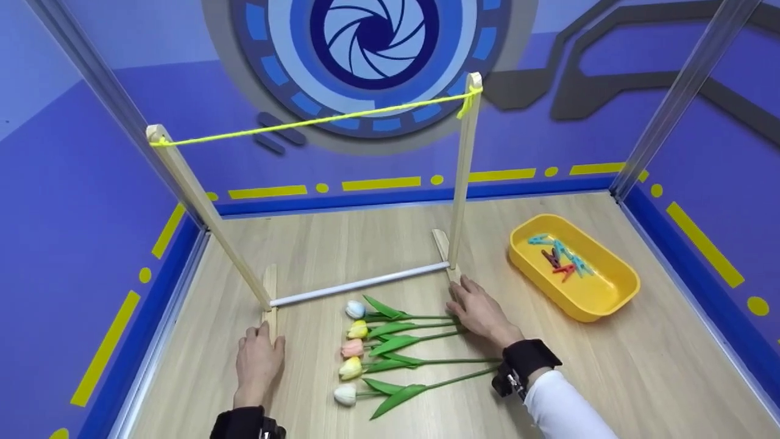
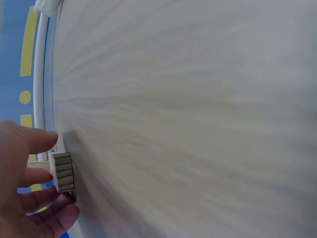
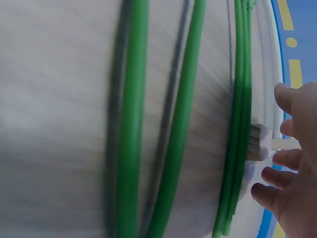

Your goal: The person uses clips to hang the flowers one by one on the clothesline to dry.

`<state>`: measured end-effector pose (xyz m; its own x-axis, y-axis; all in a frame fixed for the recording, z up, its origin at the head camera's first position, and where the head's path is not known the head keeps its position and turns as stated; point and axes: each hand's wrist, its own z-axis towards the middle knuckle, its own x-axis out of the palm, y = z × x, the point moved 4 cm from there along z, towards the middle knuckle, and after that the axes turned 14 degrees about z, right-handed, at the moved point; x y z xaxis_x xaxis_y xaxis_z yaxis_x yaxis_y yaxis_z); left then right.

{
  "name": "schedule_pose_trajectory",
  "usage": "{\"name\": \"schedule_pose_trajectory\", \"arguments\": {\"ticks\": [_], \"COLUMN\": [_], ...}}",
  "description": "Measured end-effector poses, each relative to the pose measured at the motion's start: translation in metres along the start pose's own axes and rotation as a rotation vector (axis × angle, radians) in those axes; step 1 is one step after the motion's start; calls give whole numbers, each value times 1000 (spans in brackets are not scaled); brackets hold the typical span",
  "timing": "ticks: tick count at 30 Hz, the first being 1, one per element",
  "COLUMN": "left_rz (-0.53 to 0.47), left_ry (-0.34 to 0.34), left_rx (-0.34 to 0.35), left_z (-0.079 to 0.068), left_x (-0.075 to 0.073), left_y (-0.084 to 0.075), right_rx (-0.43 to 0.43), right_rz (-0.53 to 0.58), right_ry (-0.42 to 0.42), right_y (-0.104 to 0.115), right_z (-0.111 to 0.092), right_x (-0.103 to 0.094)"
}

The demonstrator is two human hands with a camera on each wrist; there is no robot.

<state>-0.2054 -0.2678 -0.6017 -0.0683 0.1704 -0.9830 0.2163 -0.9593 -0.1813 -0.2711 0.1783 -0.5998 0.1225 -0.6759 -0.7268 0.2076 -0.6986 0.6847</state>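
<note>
The wooden frame (image 1: pixel 462 183) is stood nearer the counter's (image 1: pixel 609 372) left edge; at its feet (image 1: pixel 271 279), the left hand (image 1: pixel 260 360) and right hand (image 1: pixel 482 312) are placed, loosely spread, presumably so it can be steadied.

The two posts (image 1: pixel 209 217) and flat feet (image 1: pixel 270 318) are made of pale, matt wood, and layers can be seen on one cut end. Soft-looking yarn is used for the string (image 1: pixel 317 121). The bar (image 1: pixel 361 284) is smooth, but plastic or metal cannot be told. Smooth, shiny plastic is seen in the tub (image 1: pixel 600 291), and the pegs (image 1: pixel 566 272) look plastic too. The stems (image 3: pixel 131 119) are smooth, with a soft plastic shine. The table (image 1: pixel 353 244) is covered in matt wood grain. Grey metal is seen in the corner strips (image 1: pixel 682 103). The sleeve (image 1: pixel 563 405) is made of matt cloth.
</note>
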Motion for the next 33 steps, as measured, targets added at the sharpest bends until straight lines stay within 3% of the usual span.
{"name": "schedule_pose_trajectory", "arguments": {"ticks": [6, 12, 23, 33], "left_rz": [31, 46, 25, -5], "left_ry": [-11, 34, 59, 84], "left_rx": [48, 82, 66, 76], "left_z": [1, 3, 8, 13], "left_x": [-1, -2, -3, -4], "left_y": [-6, -11, -18, -28], "right_rx": [-67, -159, -187, -167], "right_rz": [-39, -89, -109, -134], "right_ry": [-71, -158, -210, -206], "right_y": [-2, -3, -6, -12], "right_z": [1, 2, 0, -3], "right_x": [1, 0, -2, -7]}}
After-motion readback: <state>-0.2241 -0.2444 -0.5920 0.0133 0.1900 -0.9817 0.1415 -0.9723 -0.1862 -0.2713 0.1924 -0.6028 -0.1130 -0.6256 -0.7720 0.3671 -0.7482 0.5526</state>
